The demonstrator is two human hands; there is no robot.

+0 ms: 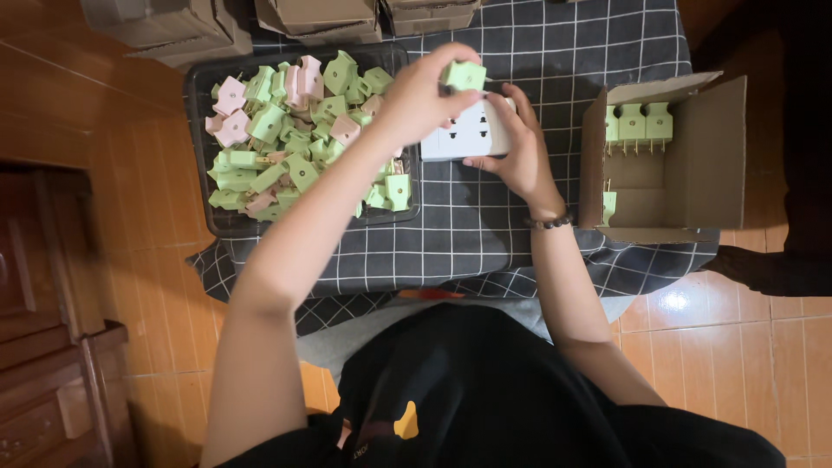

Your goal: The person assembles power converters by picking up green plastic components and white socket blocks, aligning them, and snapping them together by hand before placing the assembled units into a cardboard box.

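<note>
While the left hand (416,95) pinches a green plug adapter (465,75) between its fingertips, the right hand (513,147) is wrapped around a white power strip (459,134), clamped on its right end; the adapter sits right at the strip's top edge, touching or nearly, kinda hard to tell; just left of that grip there's a black tray (227,227) heaped with green and pink adapters; off to the right of the strip hand, well apart, an open cardboard box (715,156) has a few green ones lined up inside; all of it sits on a checked cloth (468,243).
</note>
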